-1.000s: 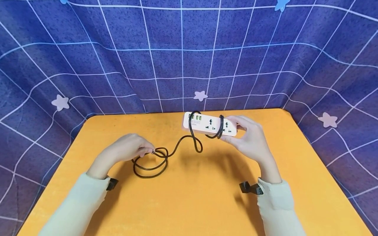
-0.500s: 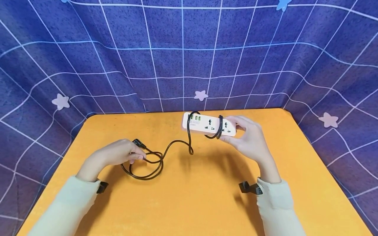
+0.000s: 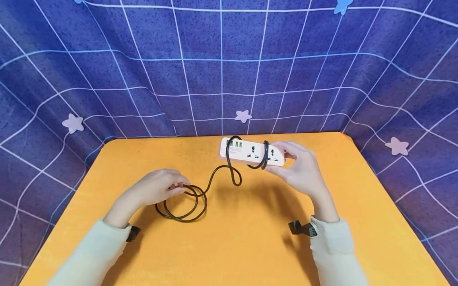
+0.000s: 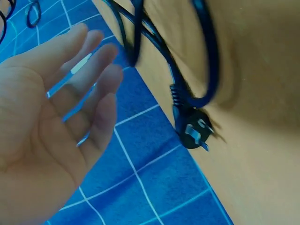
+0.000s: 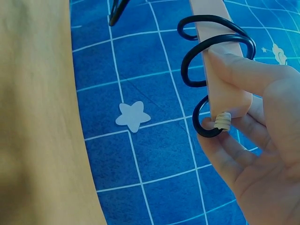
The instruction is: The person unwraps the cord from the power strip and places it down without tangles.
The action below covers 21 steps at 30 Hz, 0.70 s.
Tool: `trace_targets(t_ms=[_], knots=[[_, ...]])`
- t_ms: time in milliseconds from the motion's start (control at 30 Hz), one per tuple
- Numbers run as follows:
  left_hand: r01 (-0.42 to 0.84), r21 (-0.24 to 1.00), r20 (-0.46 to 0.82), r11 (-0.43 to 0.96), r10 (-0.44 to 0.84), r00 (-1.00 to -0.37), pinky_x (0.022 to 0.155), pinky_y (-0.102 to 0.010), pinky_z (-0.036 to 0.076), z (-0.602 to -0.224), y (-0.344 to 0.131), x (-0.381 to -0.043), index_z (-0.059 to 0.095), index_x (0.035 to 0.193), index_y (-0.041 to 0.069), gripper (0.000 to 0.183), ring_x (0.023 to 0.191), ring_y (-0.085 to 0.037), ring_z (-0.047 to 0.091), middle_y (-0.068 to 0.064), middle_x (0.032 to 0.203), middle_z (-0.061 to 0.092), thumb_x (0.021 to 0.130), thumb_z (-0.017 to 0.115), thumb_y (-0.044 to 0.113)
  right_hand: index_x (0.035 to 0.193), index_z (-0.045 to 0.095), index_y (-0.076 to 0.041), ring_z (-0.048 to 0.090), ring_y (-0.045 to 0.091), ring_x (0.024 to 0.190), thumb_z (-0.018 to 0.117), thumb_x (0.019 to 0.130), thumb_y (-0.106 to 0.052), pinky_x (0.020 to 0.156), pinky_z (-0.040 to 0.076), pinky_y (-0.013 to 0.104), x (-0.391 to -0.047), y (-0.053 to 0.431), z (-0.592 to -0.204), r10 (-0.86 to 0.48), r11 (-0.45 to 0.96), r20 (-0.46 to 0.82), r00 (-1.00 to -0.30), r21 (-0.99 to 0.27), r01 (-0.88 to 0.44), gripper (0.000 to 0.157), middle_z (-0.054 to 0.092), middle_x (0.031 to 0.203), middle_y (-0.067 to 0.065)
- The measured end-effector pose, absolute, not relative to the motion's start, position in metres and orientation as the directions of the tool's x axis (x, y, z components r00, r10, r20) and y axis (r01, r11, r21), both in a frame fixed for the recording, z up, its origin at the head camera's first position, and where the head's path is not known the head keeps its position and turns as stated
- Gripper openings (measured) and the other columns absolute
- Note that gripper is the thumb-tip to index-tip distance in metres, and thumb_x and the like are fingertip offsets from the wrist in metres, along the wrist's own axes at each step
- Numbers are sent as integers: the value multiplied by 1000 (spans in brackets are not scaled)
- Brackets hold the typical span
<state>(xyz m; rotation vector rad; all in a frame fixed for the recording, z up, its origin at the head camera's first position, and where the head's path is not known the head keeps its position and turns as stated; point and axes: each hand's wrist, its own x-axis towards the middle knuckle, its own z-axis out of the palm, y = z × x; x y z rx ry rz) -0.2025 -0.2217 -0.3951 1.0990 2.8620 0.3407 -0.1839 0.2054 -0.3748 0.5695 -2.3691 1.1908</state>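
Note:
A white power strip (image 3: pixel 244 151) with sockets and USB ports is held up above the table by my right hand (image 3: pixel 304 167), which grips its right end between thumb and fingers. Its black cord (image 3: pixel 234 174) loops round both ends of the strip, then runs left to a loose coil (image 3: pixel 205 206). Beside that coil is my left hand (image 3: pixel 154 188); the left wrist view shows its fingers (image 4: pixel 101 61) loosely bent with nothing between them. The cord's black plug (image 4: pixel 192 131) lies on the table in that view, prongs showing; in the head view it is hidden.
The yellow table (image 3: pixel 222 246) lies under both hands. A blue curtain (image 3: pixel 200 75) with white grid lines and stars stands behind it and along both sides. Black wrist cameras (image 3: pixel 302 228) sit on the cuffs.
My left hand shifted left with the cord, exposing the plug, then came back right and let the cord go. The coil moved with it. My right hand and the power strip stayed nearly still.

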Motion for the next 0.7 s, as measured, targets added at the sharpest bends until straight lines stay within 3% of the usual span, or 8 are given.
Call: trace_targets(t_ms=[133, 333, 700], knots=[[625, 244, 156, 742, 606, -780, 73, -37, 55, -390, -210, -199, 78, 118, 23, 20, 88, -13, 70, 9, 103, 74, 100, 77, 32, 127, 76, -13, 69, 15, 106, 99, 75, -13, 92, 56, 20, -185, 206, -376, -166, 541, 541, -825, -649, -535, 57, 75, 118, -1], [599, 384, 368, 703, 479, -797, 67, -30, 53, -373, -174, -178, 79, 111, 25, 18, 82, -8, 68, 13, 98, 73, 98, 78, 37, 127, 76, -14, 69, 15, 105, 100, 74, -13, 91, 56, 20, -185, 206, -375, -163, 549, 545, -823, -643, -534, 58, 76, 117, -2], [579, 584, 499, 569, 310, -809, 62, -25, 52, -367, -113, -152, 81, 106, 24, 14, 76, -3, 64, 16, 94, 74, 97, 80, 36, 129, 75, -14, 68, 12, 107, 100, 74, -15, 92, 56, 20, -184, 205, -374, -177, 549, 542, -822, -639, -539, 59, 75, 118, -5]])
